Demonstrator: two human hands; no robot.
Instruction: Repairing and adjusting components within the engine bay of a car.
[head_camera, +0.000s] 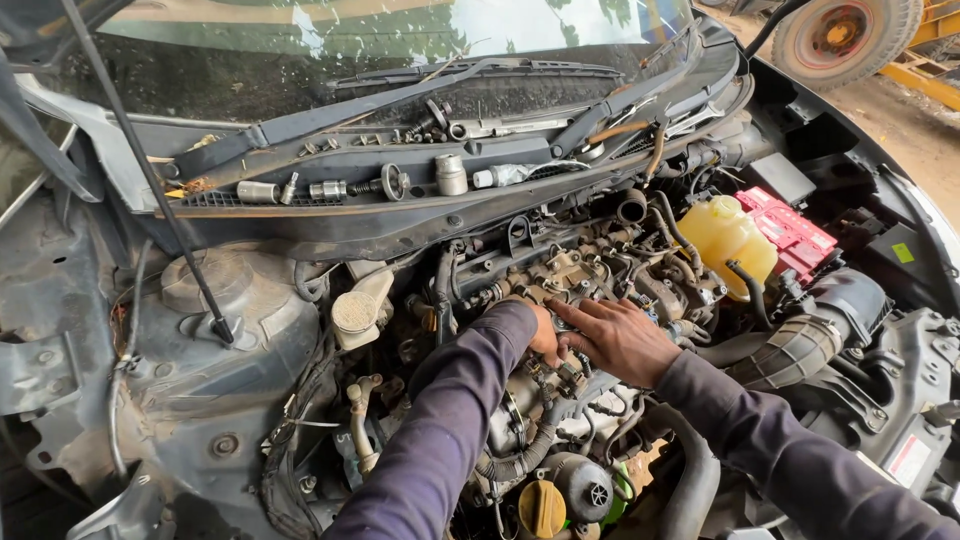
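Both hands, left (545, 338) and right (620, 338), rest together atop the engine (570, 275).

Both dark-sleeved arms reach forward, left hand (545, 338) mostly hidden, right hand (617, 338) flat with fingers extended leftward.

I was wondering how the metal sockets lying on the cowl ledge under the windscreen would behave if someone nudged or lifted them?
The sockets look like solid metal, so probably stiff and heavy for their size. Several lie on their sides, so a push would likely roll them along the cowl ledge. The upright socket seems steadier but might tip. Their shiny surfaces may be slippery.
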